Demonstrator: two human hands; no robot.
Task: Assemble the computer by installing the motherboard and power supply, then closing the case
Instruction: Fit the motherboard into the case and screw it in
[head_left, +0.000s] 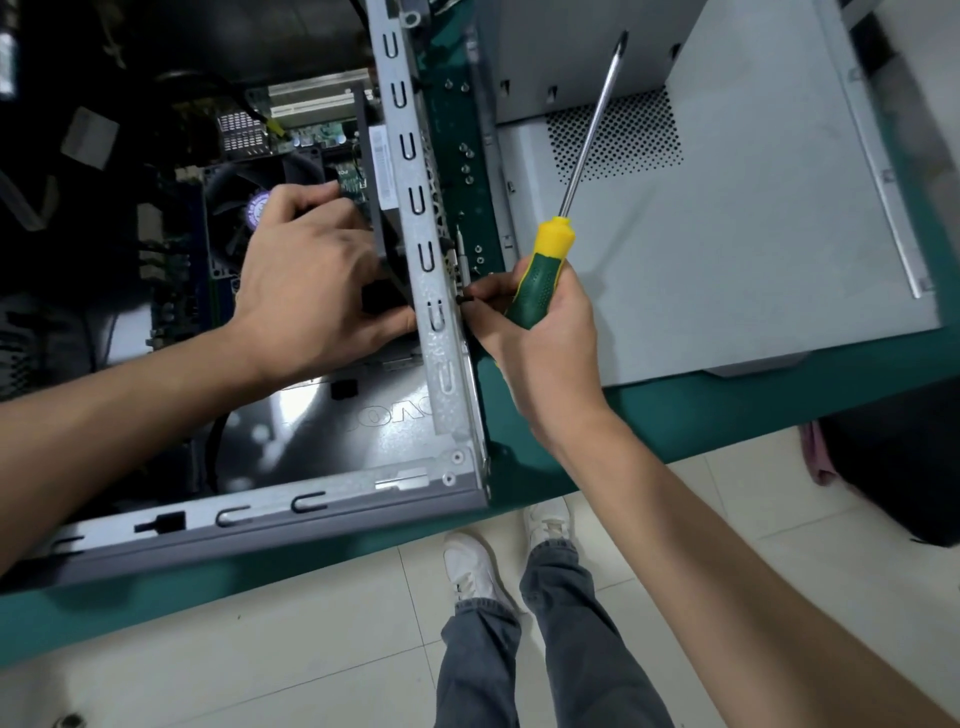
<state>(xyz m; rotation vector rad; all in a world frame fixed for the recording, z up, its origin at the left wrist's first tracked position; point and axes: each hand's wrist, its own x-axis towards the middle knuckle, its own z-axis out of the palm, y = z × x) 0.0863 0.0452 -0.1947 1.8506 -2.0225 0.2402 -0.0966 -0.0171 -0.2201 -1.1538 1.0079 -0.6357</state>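
Holding a screwdriver (540, 283) in its palm, shaft pointing up and away, the right hand (540, 332) also pinches a small dark screw (465, 300) at its fingertips, right against the outer face of the case (436, 364) wall. Screw is not driven yet; tool tip is nowhere near it.

Just across that wall, the left hand (306, 280) reaches inside the case, fingers curled around a dark boxy part (379, 223) pressed to the inner side of the wall. Likely the fan or a power supply piece being lined up with the screw hole; cannot tell which.

Beyond the left hand's knuckles, the motherboard (311, 135) already sits in the case, with a cooler fan (244, 208) and heatsink on it. Looks installed, though its screws are not visible.

Past the right hand, farther out on the green table (675, 410), the grey side panel (753, 223) lies flat, well apart from the case. Between hand and panel, several loose screws (466, 166) lie on the table.

Judgement: roughly midway. Board in, 1 screw being started, more fastening left, panel still off, so closing not yet begun.
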